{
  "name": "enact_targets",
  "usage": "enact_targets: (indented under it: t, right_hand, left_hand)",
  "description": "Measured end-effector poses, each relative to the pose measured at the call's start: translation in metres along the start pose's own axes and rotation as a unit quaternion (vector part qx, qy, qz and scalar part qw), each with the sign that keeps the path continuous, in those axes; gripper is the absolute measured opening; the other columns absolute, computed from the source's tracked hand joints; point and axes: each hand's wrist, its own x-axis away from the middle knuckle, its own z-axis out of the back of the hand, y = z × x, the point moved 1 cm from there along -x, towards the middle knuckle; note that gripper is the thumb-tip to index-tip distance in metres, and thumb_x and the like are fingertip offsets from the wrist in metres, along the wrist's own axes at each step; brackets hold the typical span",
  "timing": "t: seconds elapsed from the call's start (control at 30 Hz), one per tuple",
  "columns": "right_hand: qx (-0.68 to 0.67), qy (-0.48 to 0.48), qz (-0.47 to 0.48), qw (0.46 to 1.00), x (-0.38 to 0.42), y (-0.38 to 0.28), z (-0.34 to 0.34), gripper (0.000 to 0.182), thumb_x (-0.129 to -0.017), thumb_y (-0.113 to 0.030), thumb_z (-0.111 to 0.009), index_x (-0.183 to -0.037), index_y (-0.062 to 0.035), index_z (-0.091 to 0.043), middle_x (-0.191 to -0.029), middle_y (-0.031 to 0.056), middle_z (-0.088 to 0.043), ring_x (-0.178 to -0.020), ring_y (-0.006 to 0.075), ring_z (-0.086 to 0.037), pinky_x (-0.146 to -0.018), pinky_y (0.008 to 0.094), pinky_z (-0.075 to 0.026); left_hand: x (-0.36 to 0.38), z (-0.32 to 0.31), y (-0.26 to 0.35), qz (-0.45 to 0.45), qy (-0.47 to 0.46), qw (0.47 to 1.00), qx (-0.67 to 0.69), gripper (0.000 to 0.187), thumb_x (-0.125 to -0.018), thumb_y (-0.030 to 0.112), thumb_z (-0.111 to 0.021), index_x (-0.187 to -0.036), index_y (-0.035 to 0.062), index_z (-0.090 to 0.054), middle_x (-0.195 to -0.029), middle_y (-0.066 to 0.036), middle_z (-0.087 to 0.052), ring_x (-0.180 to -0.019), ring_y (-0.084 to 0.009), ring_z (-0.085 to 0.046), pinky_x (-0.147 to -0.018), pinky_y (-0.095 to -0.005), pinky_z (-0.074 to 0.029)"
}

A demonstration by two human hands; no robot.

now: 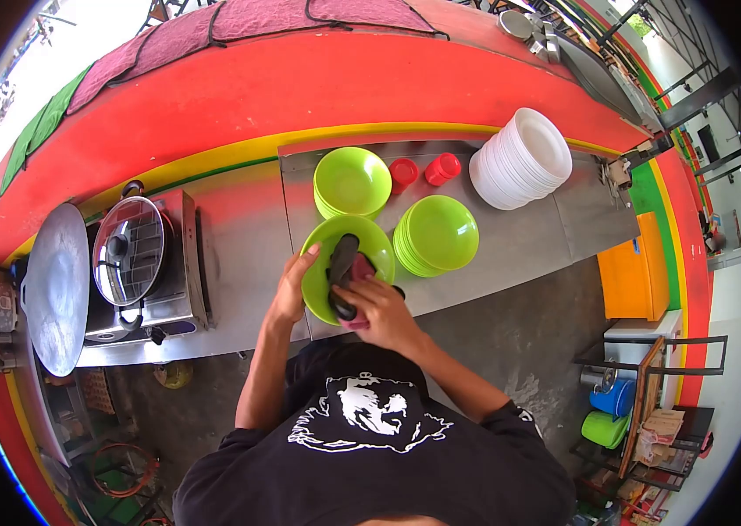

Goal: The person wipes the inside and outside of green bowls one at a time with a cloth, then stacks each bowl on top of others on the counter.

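The green bowl, likely light, stiff and slick, is offering its rim mid-frame, the left hand gripping there, the right hand clutching a cloth.

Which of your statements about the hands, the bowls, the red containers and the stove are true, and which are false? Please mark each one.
1. The left hand holds a green bowl near its rim. True.
2. The right hand holds a metal spoon inside this bowl. False: it holds a pinkish cloth there.
3. Two red containers are on the metal counter. True.
4. The white stack is left of the green bowls in the picture. False: it is to their right.
5. The pan on the stove has no lid. False: a glass lid covers it.
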Motion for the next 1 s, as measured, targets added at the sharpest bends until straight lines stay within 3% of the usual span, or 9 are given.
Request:
enact_targets:
  t: [0.13,0.23,0.27,0.37,0.5,0.7,0.8,0.93,1.0]
  right_hand:
    - [0.045,0.035,-0.025,0.998,-0.004,0.017,0.005,0.063,-0.071,-0.011,-0.082,-0.131,-0.0085,-0.065,-0.113,0.0153,-0.069,-0.105,0.0349,-0.067,-0.100,0.0461,-0.052]
    - [-0.152,0.049,-0.221,0.962,-0.014,-0.003,-0.008,0.060,-0.076,-0.011,-0.080,-0.132,-0.0045,-0.061,-0.107,0.0190,-0.070,-0.099,0.0386,-0.068,-0.092,0.0444,-0.054]
    - [-0.154,0.049,-0.230,0.960,-0.018,-0.014,-0.007,0.062,-0.081,-0.012,-0.078,-0.138,-0.0059,-0.056,-0.104,0.0207,-0.070,-0.093,0.0424,-0.069,-0.080,0.0450,-0.057]
    - [-0.199,0.074,-0.156,0.965,-0.017,-0.022,-0.016,0.062,-0.080,-0.012,-0.077,-0.138,-0.0043,-0.056,-0.110,0.0216,-0.069,-0.098,0.0409,-0.068,-0.086,0.0436,-0.056]
    - [-0.028,0.019,-0.011,0.999,0.000,-0.008,-0.015,0.065,-0.076,-0.016,-0.080,-0.136,-0.0049,-0.059,-0.121,0.0195,-0.066,-0.112,0.0369,-0.064,-0.098,0.0448,-0.052]
    - [0.066,-0.002,-0.039,0.997,0.000,0.008,-0.003,0.070,-0.074,-0.017,-0.081,-0.140,-0.0070,-0.057,-0.128,0.0188,-0.062,-0.120,0.0378,-0.060,-0.104,0.0464,-0.048]
    - [-0.104,0.004,-0.125,0.987,-0.009,-0.023,-0.008,0.076,-0.073,-0.016,-0.081,-0.143,-0.0071,-0.053,-0.129,0.0193,-0.060,-0.120,0.0372,-0.060,-0.105,0.0436,-0.048]
    - [-0.230,0.039,-0.091,0.968,-0.021,-0.033,-0.013,0.084,-0.073,-0.012,-0.079,-0.150,-0.0095,-0.046,-0.133,0.0176,-0.060,-0.119,0.0362,-0.061,-0.103,0.0424,-0.049]
    - [-0.152,-0.023,-0.050,0.987,-0.016,-0.016,-0.015,0.082,-0.074,-0.011,-0.078,-0.150,-0.0114,-0.047,-0.132,0.0163,-0.061,-0.119,0.0352,-0.061,-0.103,0.0434,-0.049]
  left_hand:
    - [0.000,-0.013,-0.005,-0.042,0.015,0.999,-0.009,0.063,-0.099,0.033,-0.060,-0.149,-0.0002,-0.041,-0.135,-0.017,-0.059,-0.123,-0.0252,-0.058,-0.105,-0.0379,-0.045]
    - [0.000,-0.035,-0.015,-0.105,0.032,0.991,-0.075,0.069,-0.095,0.027,-0.065,-0.152,-0.0003,-0.037,-0.138,-0.017,-0.057,-0.127,-0.0258,-0.055,-0.109,-0.0378,-0.042]
    - [0.002,-0.042,-0.015,-0.111,0.040,0.988,-0.103,0.069,-0.095,0.026,-0.064,-0.152,-0.0005,-0.037,-0.138,-0.017,-0.056,-0.127,-0.0256,-0.055,-0.109,-0.0376,-0.042]
    - [-0.005,-0.025,-0.022,-0.105,0.040,0.992,-0.048,0.060,-0.095,0.027,-0.059,-0.145,-0.0037,-0.045,-0.128,-0.016,-0.062,-0.117,-0.0239,-0.060,-0.101,-0.0349,-0.047]
    - [0.000,0.003,-0.010,-0.022,0.036,0.999,0.008,0.054,-0.095,0.031,-0.056,-0.134,-0.0057,-0.055,-0.117,-0.014,-0.067,-0.108,-0.0217,-0.062,-0.095,-0.0336,-0.048]
    - [0.003,-0.004,0.002,-0.014,0.061,0.996,-0.068,0.052,-0.094,0.033,-0.057,-0.130,-0.0045,-0.059,-0.115,-0.013,-0.068,-0.105,-0.0208,-0.062,-0.094,-0.0338,-0.048]
    - [-0.003,-0.013,0.000,-0.051,0.070,0.994,-0.073,0.052,-0.094,0.034,-0.057,-0.130,-0.0038,-0.060,-0.114,-0.013,-0.068,-0.105,-0.0203,-0.062,-0.094,-0.0331,-0.048]
    - [-0.004,-0.016,0.005,-0.066,0.057,0.993,-0.078,0.052,-0.094,0.035,-0.057,-0.128,-0.0036,-0.060,-0.113,-0.013,-0.068,-0.101,-0.0198,-0.064,-0.092,-0.0320,-0.048]
    - [-0.002,-0.007,0.003,-0.057,0.051,0.996,-0.056,0.052,-0.095,0.036,-0.057,-0.129,-0.0038,-0.060,-0.112,-0.013,-0.068,-0.100,-0.0202,-0.064,-0.092,-0.0323,-0.049]
